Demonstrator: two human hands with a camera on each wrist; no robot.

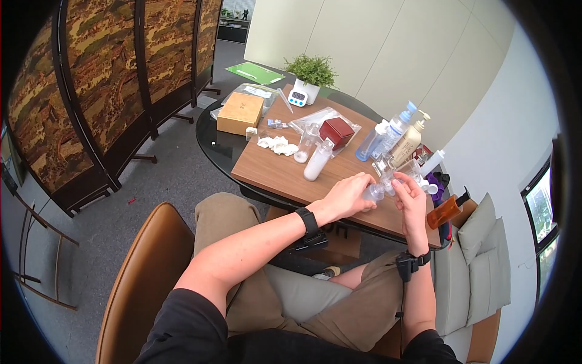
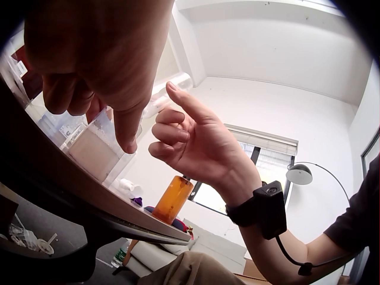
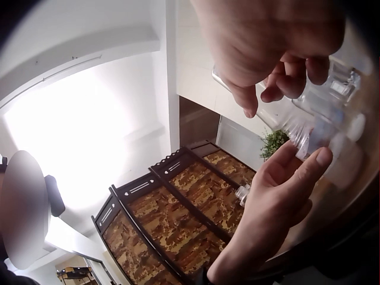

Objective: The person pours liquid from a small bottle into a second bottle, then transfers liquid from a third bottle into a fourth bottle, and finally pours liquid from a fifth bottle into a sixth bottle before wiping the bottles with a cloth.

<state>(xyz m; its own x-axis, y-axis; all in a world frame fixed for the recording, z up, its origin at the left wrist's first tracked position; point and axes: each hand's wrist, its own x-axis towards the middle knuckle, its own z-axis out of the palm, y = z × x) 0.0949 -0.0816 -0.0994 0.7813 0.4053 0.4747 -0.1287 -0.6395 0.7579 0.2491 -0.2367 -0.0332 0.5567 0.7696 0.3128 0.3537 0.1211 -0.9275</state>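
Note:
Near the table's front edge, my left hand [image 1: 350, 195] grips a clear bottle [image 1: 374, 193] by its upper part. Pale contents show low in the bottle in the left wrist view, and its ridged neck [image 3: 301, 138] appears in the right wrist view. My right hand [image 1: 412, 199] is close beside it, fingers curled and thumb near the fingertips, pinching a clear plastic piece [image 3: 274, 117] over the neck. Its exact kind is hard to make out. Left of my hands stand a clear bottle with white contents [image 1: 317, 165] and another clear bottle [image 1: 308, 141].
Pump bottles [image 1: 405, 144] crowd the table's right side, with an amber bottle [image 1: 444, 212] at the right edge. Farther back are a dark red box [image 1: 336, 131], crumpled white tissue [image 1: 277, 145], a cardboard box [image 1: 240, 113], a timer [image 1: 297, 98] and a potted plant [image 1: 310, 71].

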